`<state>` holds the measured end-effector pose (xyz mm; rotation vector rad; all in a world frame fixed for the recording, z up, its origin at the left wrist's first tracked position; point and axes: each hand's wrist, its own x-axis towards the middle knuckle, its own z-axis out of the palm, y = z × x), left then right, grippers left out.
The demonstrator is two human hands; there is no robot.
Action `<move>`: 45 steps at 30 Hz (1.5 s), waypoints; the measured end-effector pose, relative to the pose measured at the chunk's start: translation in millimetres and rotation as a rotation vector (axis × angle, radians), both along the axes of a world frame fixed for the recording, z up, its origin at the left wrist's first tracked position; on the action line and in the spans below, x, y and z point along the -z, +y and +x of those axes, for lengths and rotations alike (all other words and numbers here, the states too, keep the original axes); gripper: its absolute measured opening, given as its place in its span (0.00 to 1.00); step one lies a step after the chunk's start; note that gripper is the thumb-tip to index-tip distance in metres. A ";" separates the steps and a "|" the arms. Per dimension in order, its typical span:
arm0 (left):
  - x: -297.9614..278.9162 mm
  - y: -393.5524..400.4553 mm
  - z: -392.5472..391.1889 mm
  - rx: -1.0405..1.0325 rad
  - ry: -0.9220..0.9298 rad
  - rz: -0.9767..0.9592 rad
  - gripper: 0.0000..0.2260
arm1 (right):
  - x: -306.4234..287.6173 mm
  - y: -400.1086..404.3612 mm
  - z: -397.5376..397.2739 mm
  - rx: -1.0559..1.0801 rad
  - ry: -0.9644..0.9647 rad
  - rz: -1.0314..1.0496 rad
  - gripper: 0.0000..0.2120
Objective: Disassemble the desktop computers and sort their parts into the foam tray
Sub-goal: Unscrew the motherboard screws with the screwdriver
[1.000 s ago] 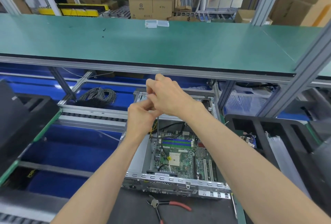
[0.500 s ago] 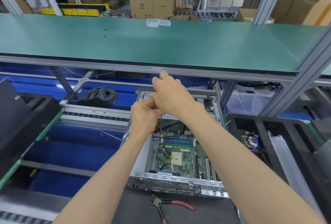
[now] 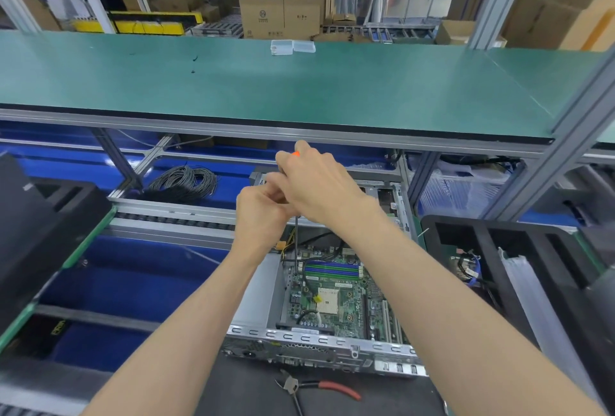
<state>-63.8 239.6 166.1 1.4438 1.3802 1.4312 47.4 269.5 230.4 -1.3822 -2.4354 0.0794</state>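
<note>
While both hands meet above the open grey metal desktop computer case (image 3: 332, 345), the step in hand seems to be the unscrewing of the green motherboard (image 3: 336, 295) that lies flat inside it. The right hand (image 3: 316, 187) is curled around the top of a long thin screwdriver with an orange handle (image 3: 296, 242); only a small orange tip of the handle shows above the fingers. The left hand (image 3: 263, 219) is just below it, fingers curled, and it seems to pinch the handle or the upper shaft, but I cannot tell exactly which. The shaft goes straight down and its tip meets the board near the upper left corner, beside the blue and green memory slots (image 3: 332, 270). I judge that a screw is there, although it is too small to see. The black foam tray with deep compartments (image 3: 519, 249) stands just right of the case and already holds some cables and a clear plastic bag. Red-handled cutting pliers (image 3: 319, 385) lie on the dark mat in front of the case. The next move probably calls for keeping the shaft upright, then lifting the loose screw without dropping it into the case.
</note>
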 end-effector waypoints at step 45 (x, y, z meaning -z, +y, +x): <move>1.6 8.0 -18.3 0.306 0.164 -0.064 0.06 | -14.1 6.2 12.1 -0.197 0.116 -0.247 0.16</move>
